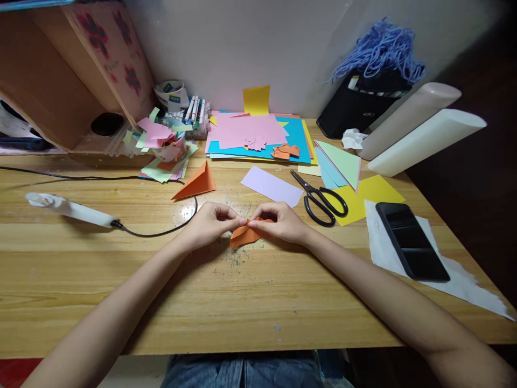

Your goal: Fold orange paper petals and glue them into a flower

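Wood-grain desktop (pixel 161 302) is stretching toward a pale wall (pixel 242 54). Near the desktop's centre, the left hand (pixel 212 218) and right hand (pixel 283 223) are holding a folded orange paper (pixel 243 237), each pinching it, thumb tips nearly meeting. Its long axis is running sideways, slanting away rightward, with one pointed corner aiming left and toward the person. Black-handled scissors (pixel 309 188) are lying beyond the right hand.

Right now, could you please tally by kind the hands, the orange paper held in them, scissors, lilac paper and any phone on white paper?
Left hand plus right hand: 2
Held orange paper: 1
Scissors: 1
Lilac paper: 1
Phone on white paper: 1
Total: 6
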Motion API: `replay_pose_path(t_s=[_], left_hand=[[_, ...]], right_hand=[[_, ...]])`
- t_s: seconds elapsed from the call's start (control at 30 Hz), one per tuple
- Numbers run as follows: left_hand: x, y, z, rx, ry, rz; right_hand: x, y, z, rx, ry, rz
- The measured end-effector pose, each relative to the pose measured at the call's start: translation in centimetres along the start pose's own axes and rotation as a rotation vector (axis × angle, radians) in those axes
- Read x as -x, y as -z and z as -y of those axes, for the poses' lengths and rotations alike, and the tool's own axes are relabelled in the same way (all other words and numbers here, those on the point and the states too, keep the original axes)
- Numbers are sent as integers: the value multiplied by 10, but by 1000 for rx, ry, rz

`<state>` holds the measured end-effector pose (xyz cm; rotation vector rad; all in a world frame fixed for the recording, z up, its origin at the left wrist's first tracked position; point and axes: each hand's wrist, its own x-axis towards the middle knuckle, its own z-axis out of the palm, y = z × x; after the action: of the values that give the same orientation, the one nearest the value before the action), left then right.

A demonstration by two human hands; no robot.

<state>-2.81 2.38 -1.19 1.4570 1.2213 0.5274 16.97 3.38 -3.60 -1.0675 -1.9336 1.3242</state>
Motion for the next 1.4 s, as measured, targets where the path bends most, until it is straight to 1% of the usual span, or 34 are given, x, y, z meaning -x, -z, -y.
replay_pose_path(t_s=[0.13,0.27,0.4,0.53,0.73,0.87,0.97,1.03,1.13,1.2,1.23,1.33,1.4], left_hand=[[1,-2,-1,-15,-8,10],[2,-5,-2,-46,-63,-61],[2,-12,0,29,-70,-94],[2,-20,6,19,-103,-163],[4,-26,12,-64,-118,-155],[4,-25,9,-56,-100,-125],[3,-22,7,-16,-87,-136],[1,-19,7,20,-95,-170],[-3,-16,10,100,-93,-312],[-6,-14,11,168,-93,-387],[-6,-13,12,195,-96,-385],[-4,-13,9,214,-118,-279],[-1,-14,6,208,-137,-212]], right_hand=[[0,0,1,20,2,-9],[0,0,2,10,8,-34],[0,0,1,22,-17,-77],[-1,-1,1,37,0,-54],[-1,-4,0,61,15,-45],[0,-3,1,41,0,-45],[-1,0,2,10,-21,-37],[-3,2,2,-16,-23,-49],[-6,4,3,-73,-32,-119],[-7,4,2,-146,-76,-160],[-8,4,1,-192,-102,-175],[-8,3,-1,-319,-143,-216],[-8,4,-2,-349,-129,-189]])
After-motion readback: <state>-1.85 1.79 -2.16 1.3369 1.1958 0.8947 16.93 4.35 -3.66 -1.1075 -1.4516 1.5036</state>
